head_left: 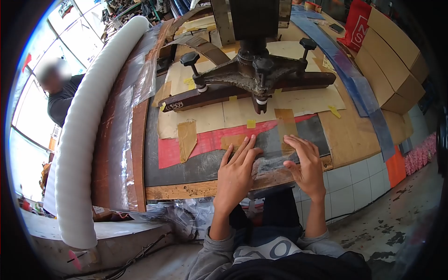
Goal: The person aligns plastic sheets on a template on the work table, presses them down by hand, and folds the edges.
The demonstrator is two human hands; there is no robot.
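My left hand (239,165) lies with fingers stretched out on the dark mat (196,171) near the table's front edge. Its fingertips reach a strip of brown tape (233,141) on a red sheet (170,151). To its right, my right hand (307,163) is open, thumb apart and fingers slightly bent, beside a longer brown tape strip (285,122). What looks like a clear plastic piece (274,163) lies between the hands. Another brown tape piece (187,140) crosses the red sheet farther left. Neither hand visibly grips anything.
A heavy metal press head (252,70) with black knobs stands over cream board (210,119) just beyond my hands. A white foam roll (88,140) runs along the left. Cardboard boxes (387,70) stand at the right. Another person (63,100) is at far left.
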